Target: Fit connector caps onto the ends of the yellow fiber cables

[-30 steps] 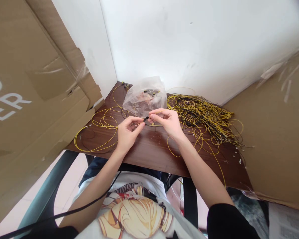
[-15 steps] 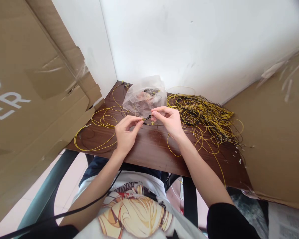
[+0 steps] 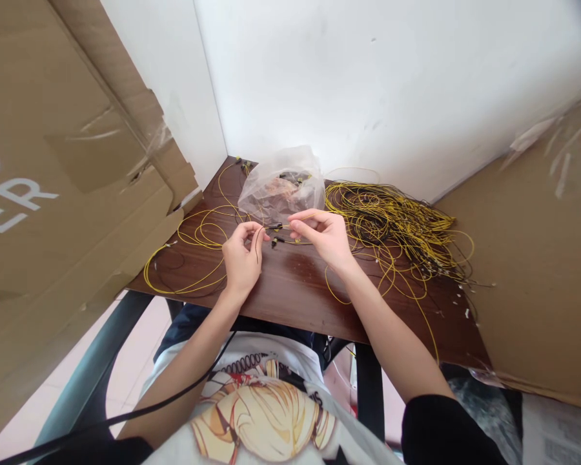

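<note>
A small black connector [image 3: 273,227] with thin wires spans the gap between my hands, just above the brown table. My left hand [image 3: 243,257] pinches the black wire on its left side, and a loose black end hangs over the fingers. On the other side, my right hand [image 3: 322,236] has thumb and forefinger closed on the thin yellow wire. A second black-and-yellow connector [image 3: 277,241] lies on the table just below. Behind the hands stands a clear plastic bag [image 3: 283,194] with dark and yellow small parts inside.
A tangled heap of yellow and black wires [image 3: 387,223] covers the table's right side. Looped yellow wires [image 3: 198,236] lie at left. Cardboard boxes [image 3: 77,129] flank both sides, and a white wall [image 3: 368,84] rises behind the table [image 3: 290,284].
The connector has turned round and shifted slightly left: its black wire is now at my left hand, its yellow wire at my right. A second connector now shows below it.
</note>
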### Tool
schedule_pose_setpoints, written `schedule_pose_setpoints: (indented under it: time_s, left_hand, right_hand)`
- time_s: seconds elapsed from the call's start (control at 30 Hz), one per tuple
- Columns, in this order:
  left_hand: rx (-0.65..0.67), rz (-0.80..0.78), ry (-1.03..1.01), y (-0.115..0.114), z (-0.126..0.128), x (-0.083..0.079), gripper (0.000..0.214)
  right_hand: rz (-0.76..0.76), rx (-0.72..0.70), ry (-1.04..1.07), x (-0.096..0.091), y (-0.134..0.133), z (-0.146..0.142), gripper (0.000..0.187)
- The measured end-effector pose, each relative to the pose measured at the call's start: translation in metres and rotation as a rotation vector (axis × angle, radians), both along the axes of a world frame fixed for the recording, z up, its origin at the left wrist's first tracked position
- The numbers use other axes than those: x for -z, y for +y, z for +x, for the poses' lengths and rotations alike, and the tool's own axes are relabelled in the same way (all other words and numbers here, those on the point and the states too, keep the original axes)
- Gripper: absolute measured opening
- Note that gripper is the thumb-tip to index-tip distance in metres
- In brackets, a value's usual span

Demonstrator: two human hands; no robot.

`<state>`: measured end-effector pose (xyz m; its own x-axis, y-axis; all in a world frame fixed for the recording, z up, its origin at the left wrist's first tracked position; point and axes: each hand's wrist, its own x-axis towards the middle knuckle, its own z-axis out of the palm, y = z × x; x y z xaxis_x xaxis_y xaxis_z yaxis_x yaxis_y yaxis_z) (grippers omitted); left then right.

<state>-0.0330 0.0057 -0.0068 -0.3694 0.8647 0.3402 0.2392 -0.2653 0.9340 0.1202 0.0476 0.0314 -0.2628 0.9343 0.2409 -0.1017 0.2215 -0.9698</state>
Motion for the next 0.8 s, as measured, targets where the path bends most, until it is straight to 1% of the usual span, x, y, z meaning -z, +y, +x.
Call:
schedule_pose_setpoints:
  time_s: [0.1,0.17,0.23,0.3,0.4,0.53,0.8]
  left_hand:
    - [-0.016,0.005,-0.048,0.0007,0.0009,0.0006,0.011]
    - [0.01,0.047,-0.052,0.0,0.0018,0.0008,0.011]
    - [0.067,0.106,0.008,-0.0015,0.0022,-0.0002,0.018]
    - [0.133,0.148,0.121,-0.0031,0.0021,-0.0022,0.025]
    - [0.179,0.168,0.245,-0.0042,0.0011,-0.0045,0.021]
    - [0.148,0.161,0.219,-0.0041,0.0002,-0.0036,0.016]
    - [0.098,0.148,0.211,-0.0045,0.0008,-0.0031,0.016]
  right_hand:
    - [0.006,0.005,-0.007,-0.0003,0.0002,0.0001,0.013]
    - [0.013,0.021,-0.028,-0.0013,0.0002,0.0004,0.014]
    - [0.015,0.037,-0.051,-0.0021,0.0003,0.0009,0.016]
    - [0.015,0.03,-0.052,-0.0019,0.0006,0.0013,0.017]
    - [0.008,-0.016,-0.035,-0.0004,0.0006,0.0014,0.018]
    - [0.009,-0.045,-0.049,0.0004,-0.001,0.0006,0.019]
    - [0.093,0.022,-0.104,-0.0067,-0.0051,0.0016,0.016]
